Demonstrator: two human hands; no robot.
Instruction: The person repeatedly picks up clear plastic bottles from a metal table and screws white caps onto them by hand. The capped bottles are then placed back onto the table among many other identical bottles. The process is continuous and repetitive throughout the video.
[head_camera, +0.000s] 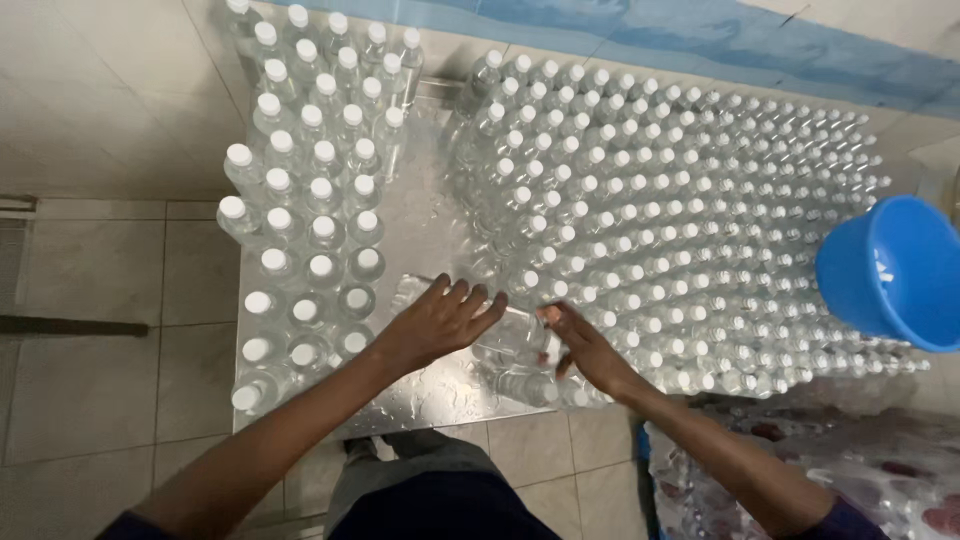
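A clear plastic bottle (505, 338) lies on its side on the wet metal table (420, 215). My left hand (437, 325) rests over its body, fingers spread. My right hand (583, 345) grips its white-capped end, fingers closed around the cap. Another clear bottle (525, 387) lies just below the hands, near the table's front edge. Many upright clear bottles with white caps (690, 210) crowd the table's right side, and a smaller block of capped bottles (310, 190) stands on the left.
A blue plastic bucket (893, 270) sits at the right edge. Packs wrapped in clear plastic (850, 470) lie on the floor at lower right. Grey floor tiles (90, 290) stretch to the left. A wet strip of bare table runs between the two bottle groups.
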